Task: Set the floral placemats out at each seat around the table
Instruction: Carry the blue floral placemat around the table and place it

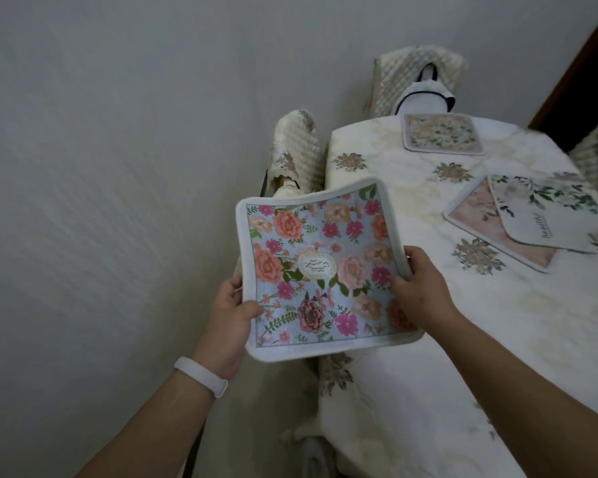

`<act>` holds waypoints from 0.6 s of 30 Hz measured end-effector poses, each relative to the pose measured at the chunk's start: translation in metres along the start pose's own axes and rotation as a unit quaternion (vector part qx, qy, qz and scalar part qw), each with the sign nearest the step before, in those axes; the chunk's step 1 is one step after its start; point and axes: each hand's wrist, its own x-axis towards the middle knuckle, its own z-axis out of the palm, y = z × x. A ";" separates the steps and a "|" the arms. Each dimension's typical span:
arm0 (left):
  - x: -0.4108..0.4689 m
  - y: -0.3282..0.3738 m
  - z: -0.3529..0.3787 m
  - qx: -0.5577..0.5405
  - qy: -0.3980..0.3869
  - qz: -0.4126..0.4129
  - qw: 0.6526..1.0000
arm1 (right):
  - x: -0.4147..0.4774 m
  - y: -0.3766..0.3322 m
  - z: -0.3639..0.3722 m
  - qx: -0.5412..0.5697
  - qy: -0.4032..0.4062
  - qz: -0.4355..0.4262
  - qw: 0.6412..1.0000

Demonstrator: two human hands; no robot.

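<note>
A blue floral placemat (320, 267) with pink and orange flowers and a white border hangs in the air over the table's left edge. My left hand (230, 317) pinches its left edge, thumb on top. My right hand (420, 288) grips its right edge. One pale floral placemat (442, 134) lies flat at the far end of the table. Two more placemats overlap at the right: a pink one (487, 229) under a white one (549, 212) with green leaves.
The table (411, 188) wears a cream quilted cloth with flower motifs. A chair (296, 150) with a quilted cover stands at the left side, another chair (418, 81) at the far end. A grey wall fills the left.
</note>
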 end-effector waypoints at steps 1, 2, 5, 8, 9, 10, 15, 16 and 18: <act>0.008 0.001 0.008 0.006 -0.010 -0.004 1.000 | 0.005 0.003 -0.006 -0.002 0.012 0.006 1.000; 0.015 0.002 0.017 0.011 -0.021 -0.009 1.000 | 0.009 0.006 -0.011 -0.004 0.023 0.013 1.000; 0.038 0.002 0.041 0.038 -0.049 -0.017 0.998 | 0.019 0.016 -0.022 -0.022 0.054 0.038 0.998; 0.056 -0.005 0.062 0.107 -0.076 -0.014 0.991 | 0.026 0.032 -0.028 -0.076 0.078 0.059 0.992; 0.062 -0.009 0.068 0.124 -0.086 -0.020 0.988 | 0.029 0.038 -0.028 -0.087 0.083 0.072 0.990; 0.069 -0.014 0.073 0.138 -0.094 -0.028 0.986 | 0.033 0.044 -0.029 -0.093 0.087 0.086 0.988; 0.112 -0.041 0.099 0.161 -0.106 -0.075 0.978 | 0.053 0.073 -0.027 -0.082 0.110 0.136 0.981; 0.120 -0.046 0.105 0.163 -0.104 -0.086 0.977 | 0.057 0.078 -0.028 -0.074 0.112 0.144 0.980; 0.132 -0.054 0.118 0.161 -0.101 -0.101 0.976 | 0.069 0.088 -0.030 -0.065 0.112 0.159 0.979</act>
